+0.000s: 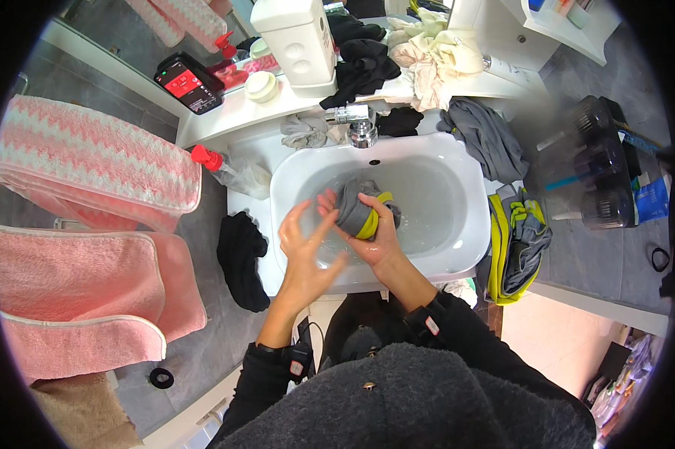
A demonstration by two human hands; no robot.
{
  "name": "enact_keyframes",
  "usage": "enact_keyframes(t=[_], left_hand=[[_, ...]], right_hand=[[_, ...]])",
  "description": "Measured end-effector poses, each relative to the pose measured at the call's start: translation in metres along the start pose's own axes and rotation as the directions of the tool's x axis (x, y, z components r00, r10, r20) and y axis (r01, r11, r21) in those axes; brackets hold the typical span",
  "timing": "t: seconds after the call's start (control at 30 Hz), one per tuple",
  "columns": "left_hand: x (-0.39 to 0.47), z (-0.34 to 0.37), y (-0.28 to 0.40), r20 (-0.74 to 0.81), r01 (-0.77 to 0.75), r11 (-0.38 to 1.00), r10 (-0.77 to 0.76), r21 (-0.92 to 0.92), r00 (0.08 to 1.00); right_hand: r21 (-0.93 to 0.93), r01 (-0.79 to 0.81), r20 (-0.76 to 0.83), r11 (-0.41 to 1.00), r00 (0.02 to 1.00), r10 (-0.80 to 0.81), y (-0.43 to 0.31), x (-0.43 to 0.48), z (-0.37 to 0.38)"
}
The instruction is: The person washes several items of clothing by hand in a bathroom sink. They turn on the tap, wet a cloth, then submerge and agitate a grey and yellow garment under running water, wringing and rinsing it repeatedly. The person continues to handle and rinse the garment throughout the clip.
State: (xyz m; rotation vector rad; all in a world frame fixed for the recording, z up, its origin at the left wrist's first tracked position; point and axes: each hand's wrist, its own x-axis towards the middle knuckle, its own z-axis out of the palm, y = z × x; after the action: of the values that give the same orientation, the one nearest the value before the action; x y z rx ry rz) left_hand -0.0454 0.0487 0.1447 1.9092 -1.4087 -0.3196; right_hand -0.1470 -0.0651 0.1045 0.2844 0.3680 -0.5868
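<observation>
Over the water in a white washbasin (472, 241), my right hand (383, 238) grips a bunched grey and neon-yellow cloth (355, 209). Its thumb lies across the near side of the fabric. My left hand (309, 247) is wet and slightly blurred, with spread fingers just left of the cloth. The fingertips come close to the fabric; whether they touch it I cannot tell. Behind the cloth stands a chrome faucet (363, 132) at the basin's back rim. Part of the cloth is hidden by my right hand.
Grey clothing (486, 137) and a grey-yellow garment (517, 247) lie right of the basin. To the left are black cloth (242, 261) and a red-topped pump bottle (242, 174). A phone (188, 87) and a large white bottle (295, 47) stand on the shelf. Pink towels (96, 280) hang left.
</observation>
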Motion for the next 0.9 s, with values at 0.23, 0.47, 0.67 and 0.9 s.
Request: enact_keyframes(t=[0.23,0.47,0.67,0.9], left_hand=[[-0.023,0.128,-0.047,0.696,0.385,-0.704,-0.215,-0.596,0.685],[0.013,0.15,-0.039,0.47,0.12,-0.983,0.173,0.142,0.866],[0.045,0.15,-0.056,0.529,0.531,-0.828,0.372,-0.182,0.762],[0.06,0.12,-0.057,0.837,0.812,-0.217,-0.235,-0.541,0.495]], right_hand=[[0.558,-0.239,0.075,0.794,0.968,0.239,0.014,-0.026,-0.008],[0.589,-0.349,0.108,0.728,0.928,0.358,-0.001,-0.064,-0.044],[0.382,-0.304,0.037,0.873,0.949,0.314,-0.019,-0.082,-0.043],[-0.285,-0.402,-0.221,0.87,0.911,0.349,-0.036,-0.076,-0.037]])
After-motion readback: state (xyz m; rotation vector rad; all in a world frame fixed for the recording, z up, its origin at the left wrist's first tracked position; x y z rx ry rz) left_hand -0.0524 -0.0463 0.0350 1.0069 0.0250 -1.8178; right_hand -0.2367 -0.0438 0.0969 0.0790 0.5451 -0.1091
